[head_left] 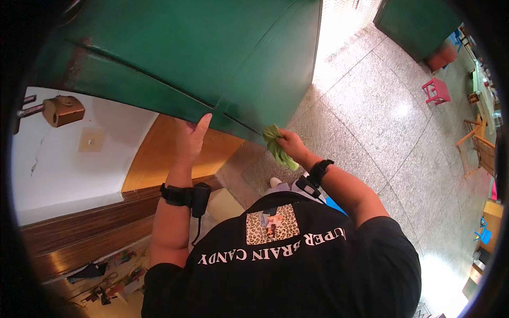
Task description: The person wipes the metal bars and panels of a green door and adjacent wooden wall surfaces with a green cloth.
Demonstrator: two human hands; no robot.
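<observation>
A green painted door panel [175,51] fills the upper left, with dark grooves and worn paint near its left side. My left hand [193,135] grips its lower edge, thumb on the near side and the other fingers hidden behind. In my right hand [293,145] is a crumpled light-green cloth [279,148], held by the door's lower right corner. The cloth hangs below my fingers; whether it touches the door is unclear. A brass padlock [63,111] hangs on a metal hasp at the far left.
Behind the door are a wall switch [92,140] and an orange-brown panel [159,151]. A wooden ledge [87,226] and a tabletop with jumbled small items [115,284] lie lower left. Rightward on the speckled floor [358,115] stand a pink stool [436,91] and a wooden chair [479,143].
</observation>
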